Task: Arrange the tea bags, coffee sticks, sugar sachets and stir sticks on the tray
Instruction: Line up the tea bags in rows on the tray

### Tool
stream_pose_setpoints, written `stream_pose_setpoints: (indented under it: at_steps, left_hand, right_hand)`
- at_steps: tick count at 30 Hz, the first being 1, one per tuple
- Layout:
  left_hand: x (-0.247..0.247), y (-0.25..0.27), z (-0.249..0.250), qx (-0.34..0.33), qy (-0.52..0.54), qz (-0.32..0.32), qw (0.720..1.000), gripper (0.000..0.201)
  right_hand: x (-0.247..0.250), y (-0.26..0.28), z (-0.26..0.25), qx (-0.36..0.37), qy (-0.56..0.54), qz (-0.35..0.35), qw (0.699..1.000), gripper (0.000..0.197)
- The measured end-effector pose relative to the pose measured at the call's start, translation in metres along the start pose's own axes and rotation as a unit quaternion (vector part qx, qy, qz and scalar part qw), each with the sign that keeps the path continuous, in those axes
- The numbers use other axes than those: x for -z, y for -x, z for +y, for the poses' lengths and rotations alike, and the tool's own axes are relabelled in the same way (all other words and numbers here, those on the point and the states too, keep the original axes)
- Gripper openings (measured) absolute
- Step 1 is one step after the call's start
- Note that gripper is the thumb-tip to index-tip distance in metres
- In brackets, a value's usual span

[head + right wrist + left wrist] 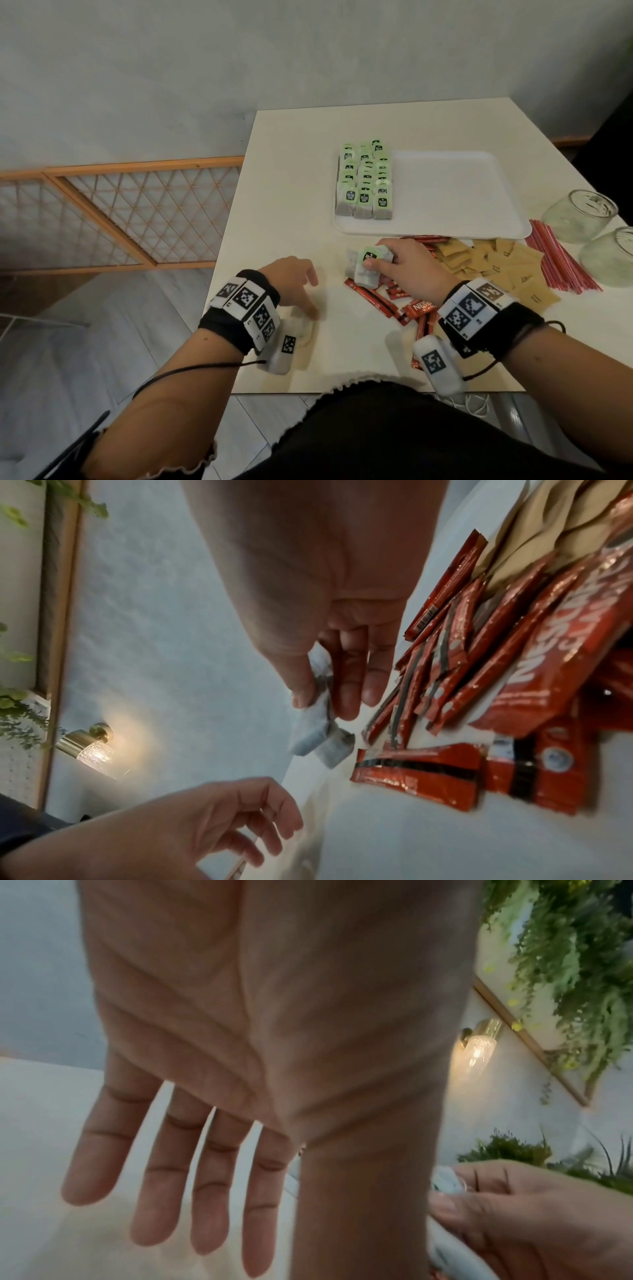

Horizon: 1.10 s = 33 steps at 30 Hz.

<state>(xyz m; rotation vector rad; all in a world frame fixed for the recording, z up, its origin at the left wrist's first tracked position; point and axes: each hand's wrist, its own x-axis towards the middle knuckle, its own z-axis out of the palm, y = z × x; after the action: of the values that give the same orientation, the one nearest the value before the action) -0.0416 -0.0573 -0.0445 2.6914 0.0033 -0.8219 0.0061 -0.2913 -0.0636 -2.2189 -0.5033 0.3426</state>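
My right hand (394, 263) pinches a small stack of tea bags (368, 269) with green tags, just in front of the white tray (455, 202); the right wrist view shows thumb and fingers (346, 685) clamped on the tea bags (316, 729). Rows of tea bags (364, 180) fill the tray's left side. My left hand (301, 287) hovers empty over the table's left part, its fingers (212, 1185) straight and spread. Red coffee sticks (397, 303) lie scattered under my right wrist. Brown sugar sachets (496, 265) and red stir sticks (558, 260) lie right of them.
Two glass jars (579, 216) stand at the table's right edge beyond the stir sticks. The white table (291, 192) ends close on my left, above a wooden lattice panel (137, 212) and the floor. The tray's right part holds nothing.
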Motion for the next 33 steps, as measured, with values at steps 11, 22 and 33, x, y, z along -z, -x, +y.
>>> stream_pose_setpoints:
  at_steps: [11, 22, 33]
  left_hand:
    - [-0.007, -0.022, 0.004, 0.016, -0.025, 0.095, 0.995, 0.013]
    - [0.008, -0.051, 0.048, -0.013, 0.481, 0.159, 0.862, 0.004]
    - [0.007, -0.068, 0.064, -0.05, 0.574, -0.008, 0.817, 0.024]
  right_hand:
    - [0.012, -0.006, 0.001, -0.002, -0.014, -0.018, 1.0, 0.011]
    - [0.033, -0.031, -0.009, -0.018, -0.142, -0.146, 0.979, 0.015]
    - [0.042, -0.054, 0.0, -0.093, -0.198, -0.071, 0.973, 0.023]
